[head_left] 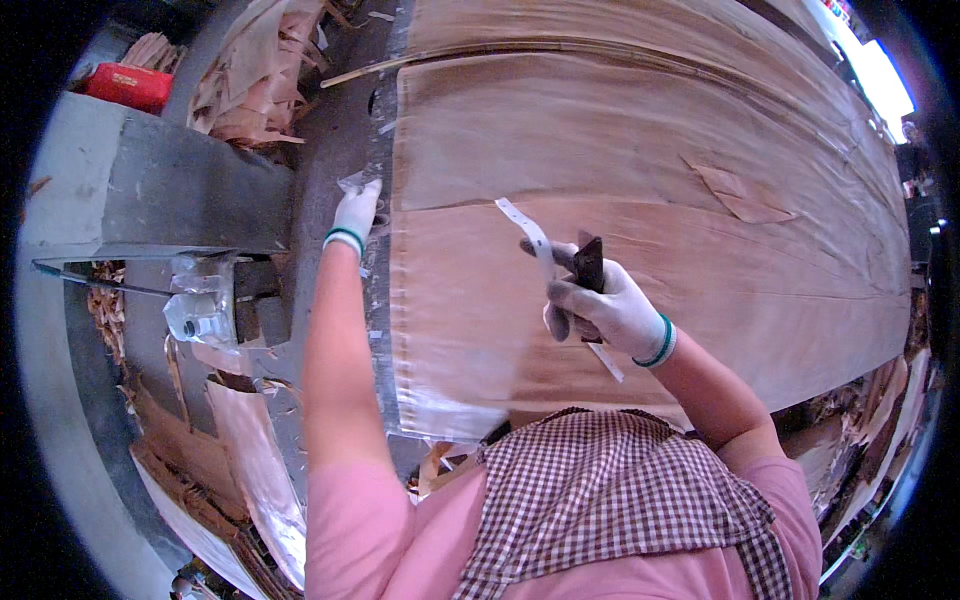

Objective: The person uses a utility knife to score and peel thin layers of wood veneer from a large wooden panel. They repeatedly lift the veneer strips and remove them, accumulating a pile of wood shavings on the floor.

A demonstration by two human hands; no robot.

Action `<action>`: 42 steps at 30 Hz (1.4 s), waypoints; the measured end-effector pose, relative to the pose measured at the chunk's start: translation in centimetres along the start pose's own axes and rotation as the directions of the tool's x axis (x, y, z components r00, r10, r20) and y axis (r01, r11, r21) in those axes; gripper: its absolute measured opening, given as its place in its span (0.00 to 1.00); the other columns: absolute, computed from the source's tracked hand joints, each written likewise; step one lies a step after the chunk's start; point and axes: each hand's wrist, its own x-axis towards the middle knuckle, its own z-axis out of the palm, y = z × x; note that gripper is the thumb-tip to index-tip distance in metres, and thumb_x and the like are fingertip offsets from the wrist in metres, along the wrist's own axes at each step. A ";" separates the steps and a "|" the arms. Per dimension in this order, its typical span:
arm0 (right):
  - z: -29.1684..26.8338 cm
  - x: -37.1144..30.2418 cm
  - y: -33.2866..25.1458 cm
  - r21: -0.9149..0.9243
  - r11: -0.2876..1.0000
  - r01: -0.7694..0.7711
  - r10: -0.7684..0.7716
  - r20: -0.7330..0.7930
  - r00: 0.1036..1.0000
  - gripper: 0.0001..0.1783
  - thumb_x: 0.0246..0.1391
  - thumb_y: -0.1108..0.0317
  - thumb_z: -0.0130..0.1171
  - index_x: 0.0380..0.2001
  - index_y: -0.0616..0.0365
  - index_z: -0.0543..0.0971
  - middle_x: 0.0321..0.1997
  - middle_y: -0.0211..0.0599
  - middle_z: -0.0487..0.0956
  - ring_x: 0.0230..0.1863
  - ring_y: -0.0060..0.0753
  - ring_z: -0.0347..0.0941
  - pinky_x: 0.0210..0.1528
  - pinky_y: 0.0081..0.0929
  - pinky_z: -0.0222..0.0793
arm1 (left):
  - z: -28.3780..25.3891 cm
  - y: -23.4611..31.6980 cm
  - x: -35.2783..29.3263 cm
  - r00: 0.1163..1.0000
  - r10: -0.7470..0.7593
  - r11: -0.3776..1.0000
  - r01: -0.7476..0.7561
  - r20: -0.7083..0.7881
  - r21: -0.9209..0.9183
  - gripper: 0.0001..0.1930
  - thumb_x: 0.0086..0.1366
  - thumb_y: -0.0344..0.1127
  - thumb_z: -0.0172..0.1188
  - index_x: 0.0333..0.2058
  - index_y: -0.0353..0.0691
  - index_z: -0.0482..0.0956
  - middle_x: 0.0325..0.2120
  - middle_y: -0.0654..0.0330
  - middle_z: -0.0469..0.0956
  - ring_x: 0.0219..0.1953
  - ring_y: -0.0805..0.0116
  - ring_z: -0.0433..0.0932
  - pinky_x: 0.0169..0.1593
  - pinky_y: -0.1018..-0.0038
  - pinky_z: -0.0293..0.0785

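Note:
Both my hands wear pale gloves with grey fingers and green cuffs. My right hand (620,312) is raised over a wide sheet of reddish-brown wood veneer (470,300), closed round a dark, flat tool with a pointed end (590,262), perhaps a blade. A white perforated tape strip (520,220) curves up from the same fingers, and another white end shows below the hand. My left hand (355,212) is at the sheet's left edge, its fingers bent together. A small pale scrap (350,182) shows at its fingertips; whether they pinch it is unclear.
A long thin stick (450,55) lies across the sheet's far part. One loose veneer piece (742,193) rests on top at right. To the left are a concrete block (200,180), a clear plastic container (200,312), a red packet (130,87) and veneer scraps (255,80).

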 end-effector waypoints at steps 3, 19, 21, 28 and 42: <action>0.8 -0.2 0.0 -0.016 1.000 -0.020 0.021 0.057 0.998 0.27 0.59 0.63 0.53 0.61 0.54 0.65 0.20 0.24 0.75 0.15 0.09 0.58 0.18 0.12 0.51 | 0.3 -5.2 5.6 0.990 -0.138 0.990 0.137 -0.029 -0.007 0.28 0.61 0.54 0.55 0.46 0.32 0.73 0.30 0.55 0.79 0.25 0.67 0.76 0.30 0.72 0.73; 0.4 1.9 2.3 0.071 0.996 -0.059 0.056 0.037 0.998 0.26 0.59 0.62 0.52 0.60 0.54 0.66 0.20 0.25 0.76 0.14 0.09 0.57 0.16 0.13 0.51 | -1.2 -1.7 2.2 0.850 -0.273 0.913 0.377 0.451 -0.159 0.06 0.62 0.41 0.59 0.34 0.48 0.79 0.24 0.68 0.74 0.19 0.80 0.69 0.21 0.81 0.70; 0.3 2.0 2.7 0.073 0.996 -0.059 0.057 0.039 0.998 0.26 0.59 0.62 0.52 0.60 0.54 0.65 0.20 0.25 0.76 0.14 0.10 0.58 0.16 0.13 0.51 | 0.2 -2.0 1.1 0.847 -0.265 0.869 0.416 0.460 -0.266 0.05 0.63 0.39 0.58 0.34 0.47 0.78 0.25 0.67 0.76 0.20 0.78 0.72 0.22 0.79 0.73; 0.4 2.5 3.2 0.051 0.998 -0.044 0.043 0.021 0.999 0.26 0.59 0.60 0.53 0.59 0.54 0.67 0.21 0.25 0.76 0.14 0.10 0.59 0.16 0.13 0.52 | 1.8 -2.8 0.1 0.964 -0.179 0.941 0.226 0.195 -0.253 0.10 0.64 0.40 0.55 0.37 0.42 0.79 0.21 0.58 0.78 0.17 0.71 0.74 0.21 0.74 0.70; 3.5 14.1 6.6 0.257 0.948 -0.188 0.173 0.078 0.982 0.07 0.58 0.63 0.54 0.37 0.51 0.70 0.22 0.32 0.74 0.12 0.22 0.62 0.11 0.22 0.52 | 5.4 -4.3 -6.2 0.793 0.595 0.649 -0.379 -0.130 0.659 0.46 0.51 0.45 0.63 0.66 0.53 0.47 0.67 0.61 0.49 0.70 0.51 0.39 0.65 0.39 0.30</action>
